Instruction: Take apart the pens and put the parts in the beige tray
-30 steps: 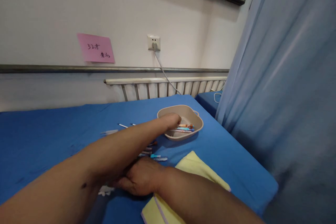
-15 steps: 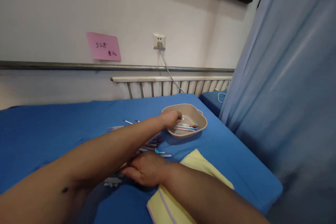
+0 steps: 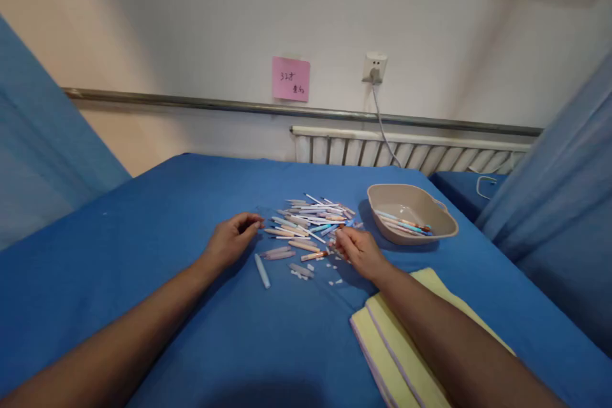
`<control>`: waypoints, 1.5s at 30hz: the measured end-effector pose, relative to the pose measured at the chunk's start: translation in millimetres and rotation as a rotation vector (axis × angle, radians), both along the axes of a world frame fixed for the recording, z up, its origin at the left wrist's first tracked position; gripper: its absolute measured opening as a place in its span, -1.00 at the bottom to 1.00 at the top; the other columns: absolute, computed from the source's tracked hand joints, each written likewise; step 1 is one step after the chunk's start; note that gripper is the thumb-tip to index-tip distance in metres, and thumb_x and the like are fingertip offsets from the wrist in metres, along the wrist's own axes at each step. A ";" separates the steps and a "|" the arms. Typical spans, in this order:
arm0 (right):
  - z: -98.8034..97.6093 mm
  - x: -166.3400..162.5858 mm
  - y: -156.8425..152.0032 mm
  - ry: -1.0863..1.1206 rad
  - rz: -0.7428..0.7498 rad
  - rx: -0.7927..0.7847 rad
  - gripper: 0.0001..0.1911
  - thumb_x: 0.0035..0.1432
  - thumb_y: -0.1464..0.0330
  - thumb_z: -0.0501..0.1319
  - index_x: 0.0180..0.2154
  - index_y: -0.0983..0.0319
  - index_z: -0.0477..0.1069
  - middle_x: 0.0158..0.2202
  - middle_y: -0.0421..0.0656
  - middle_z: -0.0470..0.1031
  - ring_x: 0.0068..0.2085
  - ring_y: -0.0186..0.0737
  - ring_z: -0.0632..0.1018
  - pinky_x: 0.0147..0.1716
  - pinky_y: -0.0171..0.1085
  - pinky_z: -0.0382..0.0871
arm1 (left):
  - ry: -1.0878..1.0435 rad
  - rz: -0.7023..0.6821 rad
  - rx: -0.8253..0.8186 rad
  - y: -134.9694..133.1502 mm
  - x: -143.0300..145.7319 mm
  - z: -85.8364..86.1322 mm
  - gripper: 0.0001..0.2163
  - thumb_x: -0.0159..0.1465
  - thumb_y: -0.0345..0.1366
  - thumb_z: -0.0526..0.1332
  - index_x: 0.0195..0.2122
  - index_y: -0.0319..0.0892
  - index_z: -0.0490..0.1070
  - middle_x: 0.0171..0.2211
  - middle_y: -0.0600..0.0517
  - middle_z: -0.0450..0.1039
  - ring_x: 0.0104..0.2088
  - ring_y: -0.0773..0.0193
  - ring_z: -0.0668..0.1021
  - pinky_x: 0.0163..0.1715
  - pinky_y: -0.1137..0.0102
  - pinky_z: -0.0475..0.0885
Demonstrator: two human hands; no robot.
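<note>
A loose pile of slim pens (image 3: pixel 306 220), mostly pale with some blue and orange-brown ends, lies on the blue sheet between my hands. My left hand (image 3: pixel 232 242) is at the pile's left side, fingers curved and a gap showing between thumb and fingers; I see nothing in it. On the right side, my right hand (image 3: pixel 358 250) has its fingertips pressed together among the pen ends; what they grip is hard to make out. Several pens (image 3: pixel 406 223) rest inside the beige basin (image 3: pixel 442 229). A light-blue pen (image 3: pixel 262 271) lies apart, nearer to me.
Small white bits (image 3: pixel 329 282) are scattered in front of the pile. A folded yellow towel (image 3: pixel 382 331) lies under my right forearm. Behind the bed are a radiator (image 3: pixel 354 146), a rail and a plugged socket (image 3: pixel 375 68). Blue curtains (image 3: pixel 564 159) hang at both sides.
My left hand has come back from the basin, where it was reaching across, to the pile's left side. My right hand has shifted to the pile's right side. The view has turned left.
</note>
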State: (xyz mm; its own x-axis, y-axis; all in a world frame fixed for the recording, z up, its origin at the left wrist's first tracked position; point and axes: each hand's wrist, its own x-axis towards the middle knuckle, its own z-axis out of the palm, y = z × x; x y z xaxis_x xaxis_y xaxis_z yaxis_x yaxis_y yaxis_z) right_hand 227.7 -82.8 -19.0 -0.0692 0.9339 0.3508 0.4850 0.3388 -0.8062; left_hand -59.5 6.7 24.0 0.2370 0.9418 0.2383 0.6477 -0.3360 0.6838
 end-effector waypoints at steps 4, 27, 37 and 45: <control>-2.9 -2.4 -1.6 0.037 -0.026 -0.040 -0.60 0.26 0.13 -0.04 -0.48 0.22 0.33 -0.61 -0.26 0.37 -0.58 -0.37 0.39 -0.53 -0.40 0.22 | 0.004 -0.003 -0.048 -6.4 -23.3 -12.0 -0.63 0.09 -0.01 0.10 -0.26 -0.17 0.47 -0.36 0.02 0.57 -0.32 0.17 0.56 -0.27 0.37 0.41; 3.5 -41.4 27.9 -0.804 -0.135 -0.070 -0.82 0.14 0.46 0.07 -0.22 0.24 0.38 -0.24 -0.08 0.50 -0.19 -0.15 0.46 -0.24 -0.29 0.19 | 0.196 -0.511 -0.049 -26.2 -20.0 8.5 -0.78 0.22 -0.19 0.12 -0.20 -0.14 0.45 -0.25 0.03 0.49 -0.23 0.24 0.49 -0.16 0.37 0.35; 3.3 -29.2 17.9 -0.328 -0.224 0.078 -0.85 0.16 0.36 0.06 -0.28 0.22 0.37 -0.30 -0.13 0.49 -0.31 -0.23 0.47 -0.29 -0.30 0.26 | 0.247 -0.523 0.034 -10.6 -34.0 4.1 -0.81 0.23 -0.23 0.10 -0.25 -0.14 0.46 -0.25 0.02 0.48 -0.22 0.25 0.48 -0.13 0.37 0.34; 5.4 -38.4 14.7 0.468 -0.186 -0.125 -0.70 0.01 0.11 0.22 -0.40 0.23 0.34 -0.60 -0.31 0.31 -0.59 -0.39 0.32 -0.58 -0.39 0.19 | 0.217 -0.652 0.010 -16.3 -31.0 2.4 -0.81 0.20 -0.20 0.17 -0.22 -0.14 0.47 -0.18 0.00 0.46 -0.15 0.23 0.46 -0.07 0.35 0.30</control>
State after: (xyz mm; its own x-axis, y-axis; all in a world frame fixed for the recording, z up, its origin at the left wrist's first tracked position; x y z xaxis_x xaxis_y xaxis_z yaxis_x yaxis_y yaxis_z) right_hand 189.3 -68.1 -13.6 0.2400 0.9522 0.1890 0.1055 0.1680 -0.9801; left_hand -90.5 -9.6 26.4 0.7983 0.5884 0.1288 0.4330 -0.7093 0.5562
